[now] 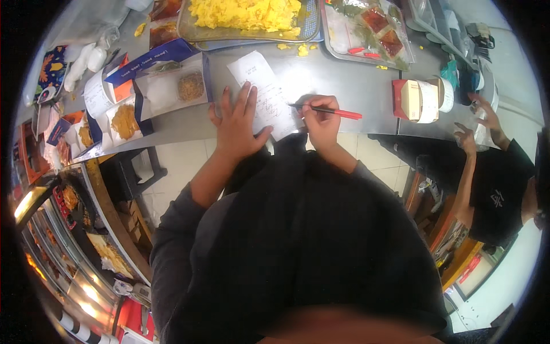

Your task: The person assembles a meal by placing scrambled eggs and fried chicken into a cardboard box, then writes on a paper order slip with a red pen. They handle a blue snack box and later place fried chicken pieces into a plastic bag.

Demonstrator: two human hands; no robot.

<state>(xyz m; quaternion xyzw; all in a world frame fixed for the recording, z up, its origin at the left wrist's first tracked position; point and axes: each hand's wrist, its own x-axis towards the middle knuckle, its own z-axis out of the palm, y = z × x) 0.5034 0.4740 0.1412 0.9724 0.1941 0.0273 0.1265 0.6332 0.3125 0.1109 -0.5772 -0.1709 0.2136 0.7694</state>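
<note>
A long white paper receipt (268, 94) with printing and handwritten strokes lies on the steel counter (365, 99) in front of me. My left hand (238, 120) is spread flat, its fingers and thumb resting over the receipt's left edge. In my right hand (322, 122) is a red and black pen (339, 113), its dark tip at the right part of the paper. Left of my left hand stands an open blue and white food box (172, 88) with rice and a small tub of brown topping (191, 87).
A tray of scrambled egg (247, 13) and a tray of sauce packets (369, 30) sit at the back. Left are boxes of fried food (125, 122); right, a packed carton (417, 101). Another person's hands (477, 124) work at the far right.
</note>
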